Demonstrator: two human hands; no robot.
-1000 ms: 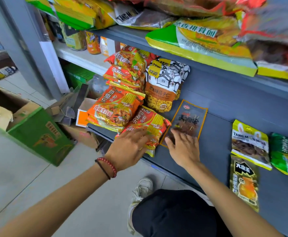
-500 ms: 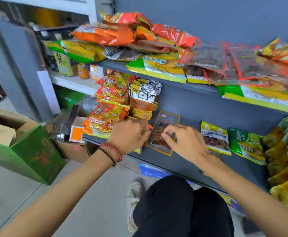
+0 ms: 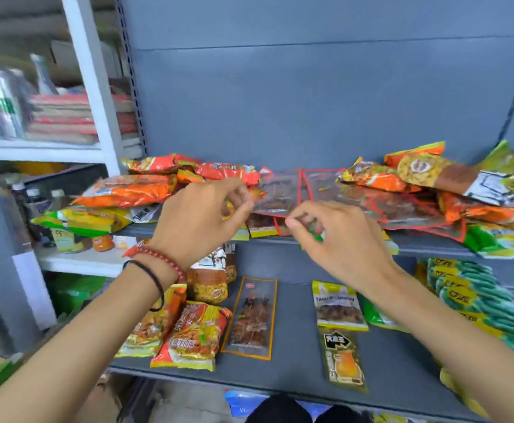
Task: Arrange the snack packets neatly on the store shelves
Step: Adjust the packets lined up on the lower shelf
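Observation:
Both hands are raised to the upper grey shelf (image 3: 426,244), which carries a loose heap of snack packets. My left hand (image 3: 201,221), with a red bead bracelet, has curled fingers at the left edge of a clear red-edged packet (image 3: 277,190). My right hand (image 3: 338,239) has fingertips bunched just under that packet's lower edge. Blur hides whether either hand grips it. On the lower shelf (image 3: 295,367) an orange-edged skewer packet (image 3: 251,319) lies flat beside orange noodle packets (image 3: 191,334).
Orange bags (image 3: 127,190) pile at the upper shelf's left, more bags (image 3: 432,175) at its right. A yellow-green packet (image 3: 338,306), a dark packet (image 3: 344,361) and stacked green packets (image 3: 475,300) lie on the lower shelf. A white rack (image 3: 91,87) stands left. My knees (image 3: 280,410) are below.
Both hands left the skewer and noodle packets on the lower shelf and rose to the upper shelf's heap. The view tilted upward.

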